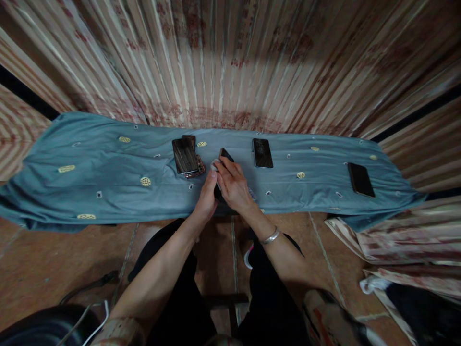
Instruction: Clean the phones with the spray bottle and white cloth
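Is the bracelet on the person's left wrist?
No, the silver metal bracelet sits on the right wrist, just behind the right hand that holds a dark phone over the teal patterned cloth.

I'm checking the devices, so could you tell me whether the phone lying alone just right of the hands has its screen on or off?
Off: the phone lies flat on the blue cloth with a dark screen.
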Action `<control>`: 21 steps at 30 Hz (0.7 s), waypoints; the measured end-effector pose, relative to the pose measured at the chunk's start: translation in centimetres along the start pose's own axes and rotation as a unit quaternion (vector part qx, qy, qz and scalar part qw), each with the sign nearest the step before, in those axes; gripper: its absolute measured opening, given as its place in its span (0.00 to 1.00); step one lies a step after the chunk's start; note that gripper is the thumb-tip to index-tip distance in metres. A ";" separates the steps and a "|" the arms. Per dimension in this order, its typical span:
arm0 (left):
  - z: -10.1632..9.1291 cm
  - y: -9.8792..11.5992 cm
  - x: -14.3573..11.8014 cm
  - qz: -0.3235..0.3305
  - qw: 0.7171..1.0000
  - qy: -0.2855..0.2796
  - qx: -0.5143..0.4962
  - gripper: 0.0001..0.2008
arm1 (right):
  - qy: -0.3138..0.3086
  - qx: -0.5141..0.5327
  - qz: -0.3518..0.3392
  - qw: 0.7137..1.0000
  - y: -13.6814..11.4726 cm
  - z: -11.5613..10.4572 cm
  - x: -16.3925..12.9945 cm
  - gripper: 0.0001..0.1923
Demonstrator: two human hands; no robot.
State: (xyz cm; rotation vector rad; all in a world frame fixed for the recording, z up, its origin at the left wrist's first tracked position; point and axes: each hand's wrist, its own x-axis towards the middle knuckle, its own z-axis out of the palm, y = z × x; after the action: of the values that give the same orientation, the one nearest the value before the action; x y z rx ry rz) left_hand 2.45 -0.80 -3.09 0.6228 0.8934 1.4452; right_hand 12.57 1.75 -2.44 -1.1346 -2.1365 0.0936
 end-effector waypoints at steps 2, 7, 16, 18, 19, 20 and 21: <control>-0.3 -0.3 0.0 0.020 0.999 -0.016 0.033 0.22 | 0.012 -0.010 0.003 1.000 0.7 0.0 0.3 0.25; -0.2 0.1 -0.9 0.023 0.993 -0.047 0.106 0.26 | 0.040 -0.023 0.020 0.999 2.5 -0.3 0.9 0.25; 0.5 1.3 -2.0 -0.070 0.992 -0.076 0.067 0.26 | 0.056 -0.033 0.048 0.997 3.8 -0.5 1.0 0.25; 0.6 1.3 -2.0 -0.075 0.993 -0.075 0.046 0.25 | 0.054 -0.029 0.051 0.997 3.8 -0.5 0.9 0.25; 0.7 1.3 -2.0 -0.077 0.994 -0.074 0.035 0.24 | 0.051 -0.025 0.053 0.997 3.7 -0.5 0.9 0.25; 0.8 1.3 -2.0 -0.079 0.994 -0.073 0.023 0.23 | 0.046 -0.021 0.056 0.997 3.7 -0.4 0.9 0.25; 0.8 1.3 -2.0 -0.081 0.994 -0.072 0.013 0.23 | 0.042 -0.017 0.059 0.997 3.7 -0.4 0.9 0.25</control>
State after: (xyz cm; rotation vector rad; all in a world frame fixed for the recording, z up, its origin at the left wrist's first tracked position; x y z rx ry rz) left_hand 2.56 -2.58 -1.25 0.6495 0.8308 1.2288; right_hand 15.09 4.61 -2.97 -1.2633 -2.0039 0.0621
